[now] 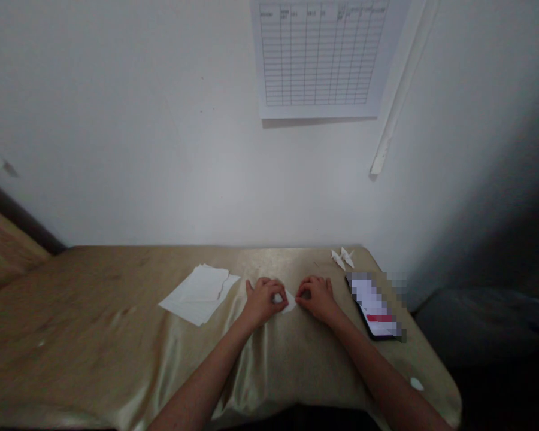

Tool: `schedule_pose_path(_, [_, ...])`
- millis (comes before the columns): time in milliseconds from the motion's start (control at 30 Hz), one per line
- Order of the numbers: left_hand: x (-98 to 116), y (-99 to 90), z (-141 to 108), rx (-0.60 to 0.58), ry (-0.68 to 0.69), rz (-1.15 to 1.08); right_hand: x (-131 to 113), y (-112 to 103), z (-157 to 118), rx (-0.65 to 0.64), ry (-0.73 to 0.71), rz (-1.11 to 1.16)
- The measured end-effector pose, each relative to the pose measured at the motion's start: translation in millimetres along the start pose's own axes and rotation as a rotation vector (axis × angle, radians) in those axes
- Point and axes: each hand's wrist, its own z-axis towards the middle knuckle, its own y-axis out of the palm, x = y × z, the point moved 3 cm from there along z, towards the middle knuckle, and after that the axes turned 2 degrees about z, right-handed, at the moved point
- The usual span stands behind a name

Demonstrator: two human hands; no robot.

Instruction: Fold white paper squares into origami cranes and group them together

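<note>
A small piece of folded white paper (pixel 290 302) lies between my two hands above the cloth-covered table. My left hand (pixel 265 299) pinches its left side between thumb and forefinger, hiding part of it. My right hand (pixel 318 297) is closed in a pinch at the paper's right corner; the exact contact is too small to see clearly. To the left of my left hand lies a stack of white paper sheets (pixel 193 294), the top ones with a torn edge. Two white folded paper cranes (pixel 342 258) stand beyond my right hand at the back.
A phone (pixel 374 306) with a lit screen lies right of my right hand. A small white scrap (pixel 417 384) is near the right edge of the table (pixel 117 359). The wall behind bears a printed chart (pixel 318 60) and a white cable cover (pixel 397 108).
</note>
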Motion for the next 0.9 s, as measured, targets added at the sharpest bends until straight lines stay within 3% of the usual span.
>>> schedule_pose_path(467, [1.5, 2.3, -2.4, 0.014, -0.010, -0.007, 0.0, -5.2, -5.0, -0.056, -0.060, -0.031])
schedule_pose_path(900, [5.8, 5.1, -0.9, 0.041, -0.028, 0.019, -3.2, 0.5, -4.0, 0.010, -0.040, -0.046])
